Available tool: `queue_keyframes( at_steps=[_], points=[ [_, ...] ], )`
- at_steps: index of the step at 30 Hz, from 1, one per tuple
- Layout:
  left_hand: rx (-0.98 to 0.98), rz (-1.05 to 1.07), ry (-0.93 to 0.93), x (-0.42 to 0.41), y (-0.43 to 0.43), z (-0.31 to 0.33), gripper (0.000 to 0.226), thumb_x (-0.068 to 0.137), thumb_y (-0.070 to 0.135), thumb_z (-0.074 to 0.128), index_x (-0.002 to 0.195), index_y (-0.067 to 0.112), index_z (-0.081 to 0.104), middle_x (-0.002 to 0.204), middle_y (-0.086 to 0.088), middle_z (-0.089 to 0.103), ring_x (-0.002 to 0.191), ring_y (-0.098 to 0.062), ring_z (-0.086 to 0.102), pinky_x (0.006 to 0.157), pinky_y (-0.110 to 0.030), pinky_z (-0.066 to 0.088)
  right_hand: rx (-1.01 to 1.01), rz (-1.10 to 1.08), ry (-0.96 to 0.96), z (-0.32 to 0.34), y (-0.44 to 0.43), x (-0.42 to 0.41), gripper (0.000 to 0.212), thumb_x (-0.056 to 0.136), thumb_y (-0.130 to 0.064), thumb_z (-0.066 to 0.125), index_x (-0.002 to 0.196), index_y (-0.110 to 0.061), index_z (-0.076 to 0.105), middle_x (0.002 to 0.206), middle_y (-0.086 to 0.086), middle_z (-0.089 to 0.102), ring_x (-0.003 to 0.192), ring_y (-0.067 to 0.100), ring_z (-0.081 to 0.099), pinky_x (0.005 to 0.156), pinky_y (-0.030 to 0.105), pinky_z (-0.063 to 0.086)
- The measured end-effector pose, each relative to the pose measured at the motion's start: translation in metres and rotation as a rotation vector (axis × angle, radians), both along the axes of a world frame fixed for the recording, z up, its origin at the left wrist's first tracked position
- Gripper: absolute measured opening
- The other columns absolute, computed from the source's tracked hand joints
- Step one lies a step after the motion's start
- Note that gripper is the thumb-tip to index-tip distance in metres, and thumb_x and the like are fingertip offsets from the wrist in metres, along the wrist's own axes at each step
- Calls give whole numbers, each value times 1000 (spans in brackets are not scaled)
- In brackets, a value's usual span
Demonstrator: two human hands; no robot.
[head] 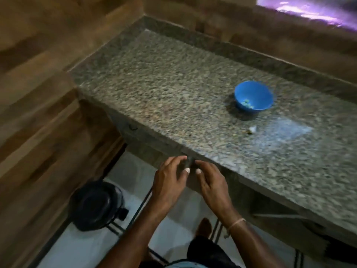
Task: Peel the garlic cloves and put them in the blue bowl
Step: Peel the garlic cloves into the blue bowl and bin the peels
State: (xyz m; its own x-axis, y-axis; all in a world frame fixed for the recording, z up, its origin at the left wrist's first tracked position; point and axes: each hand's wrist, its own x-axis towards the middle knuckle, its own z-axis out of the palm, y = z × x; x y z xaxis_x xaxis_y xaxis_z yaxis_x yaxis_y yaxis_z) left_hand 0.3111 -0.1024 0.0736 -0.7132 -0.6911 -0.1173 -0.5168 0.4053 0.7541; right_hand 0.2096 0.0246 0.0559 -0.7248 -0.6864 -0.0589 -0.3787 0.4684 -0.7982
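Person, viewed from above.
- Forearms were bare to the frame's edge.
- Right hand point(210, 183): a thin pale thread band point(236, 223) was tied round the wrist, with a loose end hanging.
- Left hand point(170, 181): the thumbnail showed pale, as on the right.
- Lower body: a dark garment point(204, 250) covered the leg. Pale blue fabric point(185, 265) showed at the bottom edge.

The blue bowl point(253, 97) stands upright on the counter point(154, 84), pale bits point(247, 103) inside.

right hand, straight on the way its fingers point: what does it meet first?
Likely the front edge of the counter, just ahead of the right hand. Depth is unclear; if the hand is above the slab, the way looks free. The bowl sits right of that line.
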Motion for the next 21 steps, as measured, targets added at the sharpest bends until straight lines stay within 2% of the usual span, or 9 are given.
queue_keyframes(
  at_steps=[2,7,11,14,17,21],
  points=[
    [6,-57,22,-45,17,3,38,99,27,67,137,26,64,138,5,62,129,-16,57,107,-38,49,-6,-66,13,1,22,-38,30,107,-30,56,135,-26,65,131,-10,63,121,6,59,102,32,51],
    [8,-164,21,-131,45,1,37,99,30,67,136,27,65,137,6,63,129,-13,56,106,-36,49,-10,-190,-8,1,62,-115,31,108,-33,56,137,-26,63,132,-9,63,121,13,60,99,38,52],
    [-26,-166,-31,-183,45,-8,30,96,32,71,126,31,69,129,9,69,120,-13,62,95,-32,52,50,-245,3,-5,75,-160,34,108,-33,56,140,-24,62,136,-5,62,122,13,59,98,36,52],
    [-86,-172,-77,-219,29,-22,26,94,32,74,119,30,71,120,9,72,106,-14,66,81,-30,53,124,-301,33,-18,76,-193,37,105,-32,61,140,-23,60,135,-1,62,124,18,59,97,37,52],
    [-150,-237,-124,-253,11,-41,27,92,28,76,118,25,72,115,5,71,103,-18,64,80,-31,51,268,-341,70,-27,70,-226,47,101,-32,68,145,-21,55,140,5,56,128,24,51,97,36,48],
    [-173,-353,-147,-272,0,-62,19,91,26,78,106,30,68,105,8,65,98,-17,62,73,-34,53,466,-383,98,-31,62,-253,65,95,-35,74,151,-18,46,146,10,48,131,32,45,104,47,45]
  ],
)
